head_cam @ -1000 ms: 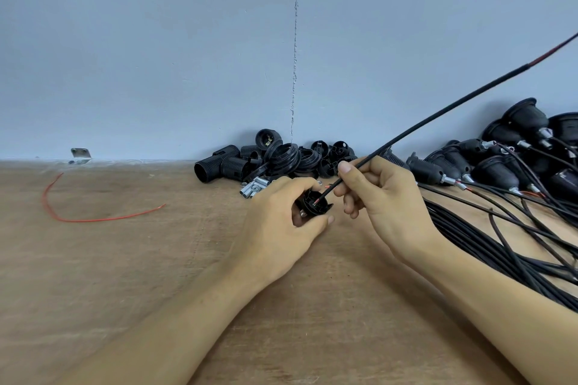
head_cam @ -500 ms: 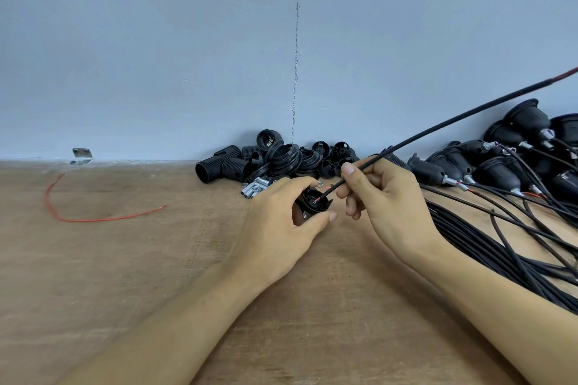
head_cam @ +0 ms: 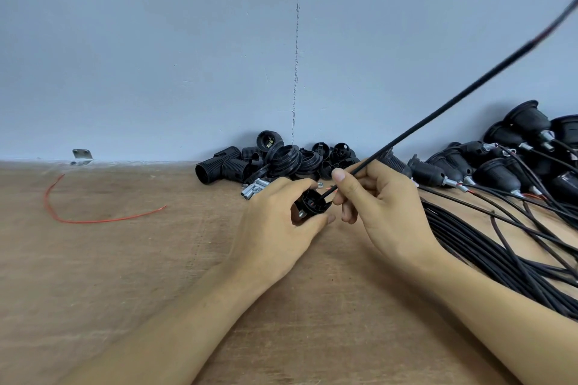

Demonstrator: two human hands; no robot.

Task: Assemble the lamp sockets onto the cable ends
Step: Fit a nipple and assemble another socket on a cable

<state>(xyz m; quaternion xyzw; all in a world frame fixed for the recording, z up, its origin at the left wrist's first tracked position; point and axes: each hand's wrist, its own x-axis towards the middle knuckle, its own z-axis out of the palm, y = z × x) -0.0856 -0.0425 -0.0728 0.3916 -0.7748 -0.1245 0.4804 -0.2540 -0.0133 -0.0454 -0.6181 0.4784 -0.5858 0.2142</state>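
My left hand [head_cam: 275, 225] grips a small black socket cap [head_cam: 312, 203] just above the wooden table, its open side turned toward my right hand. My right hand [head_cam: 381, 203] pinches a thin black cable [head_cam: 438, 112] between thumb and fingers. The cable's near end, with a bit of red wire showing, pokes into the cap. The rest of the cable rises steeply to the upper right and leaves the frame, blurred near the top.
Loose black socket bodies and rings [head_cam: 275, 159] lie piled against the wall, with small metal tubes [head_cam: 253, 189] beside them. Finished sockets on cables [head_cam: 500, 162] and a bundle of black cables [head_cam: 513, 247] fill the right. A red wire [head_cam: 93, 219] lies at left.
The cable's free length has swung upward, from a shallow slant to a steep one. My right hand has tilted with it. The left hand keeps the cap in the same spot.
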